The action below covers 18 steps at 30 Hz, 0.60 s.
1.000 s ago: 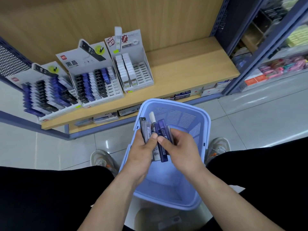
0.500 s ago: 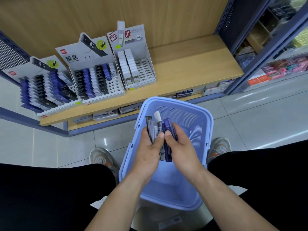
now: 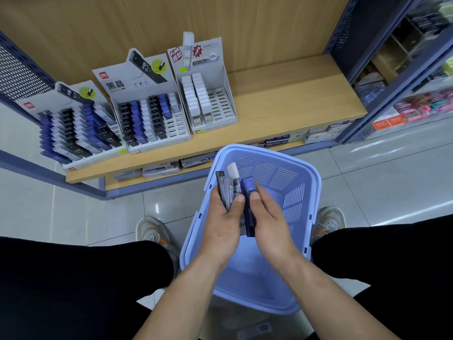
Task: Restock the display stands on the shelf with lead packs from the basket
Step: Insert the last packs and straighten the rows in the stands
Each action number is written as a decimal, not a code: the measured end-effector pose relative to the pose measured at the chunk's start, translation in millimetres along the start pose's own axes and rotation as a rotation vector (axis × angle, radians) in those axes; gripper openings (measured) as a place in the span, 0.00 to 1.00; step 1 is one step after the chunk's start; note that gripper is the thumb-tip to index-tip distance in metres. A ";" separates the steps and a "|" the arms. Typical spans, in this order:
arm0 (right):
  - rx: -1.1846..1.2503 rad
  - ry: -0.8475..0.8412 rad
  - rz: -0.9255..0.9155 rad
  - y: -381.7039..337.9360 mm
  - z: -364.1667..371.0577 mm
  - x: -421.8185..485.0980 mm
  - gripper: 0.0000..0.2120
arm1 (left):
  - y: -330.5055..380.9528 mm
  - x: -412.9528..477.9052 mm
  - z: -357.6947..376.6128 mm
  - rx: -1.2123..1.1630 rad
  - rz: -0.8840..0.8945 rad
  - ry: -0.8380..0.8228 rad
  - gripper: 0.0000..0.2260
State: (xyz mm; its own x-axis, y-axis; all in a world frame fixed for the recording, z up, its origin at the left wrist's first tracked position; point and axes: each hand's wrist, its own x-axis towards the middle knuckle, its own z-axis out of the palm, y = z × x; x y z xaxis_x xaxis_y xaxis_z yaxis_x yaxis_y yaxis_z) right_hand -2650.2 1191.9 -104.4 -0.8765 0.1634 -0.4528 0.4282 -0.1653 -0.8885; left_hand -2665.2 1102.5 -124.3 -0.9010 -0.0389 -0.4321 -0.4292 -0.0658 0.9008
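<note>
Blue basket (image 3: pixel 316 192) | left hand (image 3: pixel 221 224) grips lead packs (image 3: pixel 226 185) | right hand (image 3: pixel 269 222) pinches blue pack (image 3: pixel 248 190) | 3 stands (image 3: pixel 147 77) part-filled

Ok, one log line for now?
phase: packs held over basket | left hand: grips lead packs | right hand: pinches blue pack | white-pack stand: empty slots

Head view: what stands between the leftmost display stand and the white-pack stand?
The middle display stand, holding black, blue and white packs, stands between the leftmost stand and the white-pack stand; the head view shows it.
</note>
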 end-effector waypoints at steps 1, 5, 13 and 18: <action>0.015 0.001 0.012 0.3 0.4 0.1 0.15 | 0.2 0.6 -0.4 -0.003 -0.001 0.000 0.10; 0.075 0.008 0.035 -1.2 -2.0 0.2 0.13 | 1.9 0.9 -1.4 -0.016 -0.017 0.000 0.09; 0.170 0.026 0.025 -2.1 -3.3 1.7 0.06 | 1.6 3.1 -2.7 -0.073 -0.028 0.026 0.12; 0.067 0.091 -0.057 0.2 -5.0 3.0 0.05 | 0.0 3.3 -3.2 -0.071 -0.028 0.029 0.12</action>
State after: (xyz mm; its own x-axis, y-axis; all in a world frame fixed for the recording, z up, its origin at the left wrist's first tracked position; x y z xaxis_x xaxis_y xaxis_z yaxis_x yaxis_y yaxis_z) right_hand -2651.7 1197.3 -106.2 -0.8743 0.2611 -0.4092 0.3597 -0.2175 -0.9074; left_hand -2668.0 1099.1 -125.8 -0.8858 -0.0646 -0.4595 -0.4481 -0.1380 0.8833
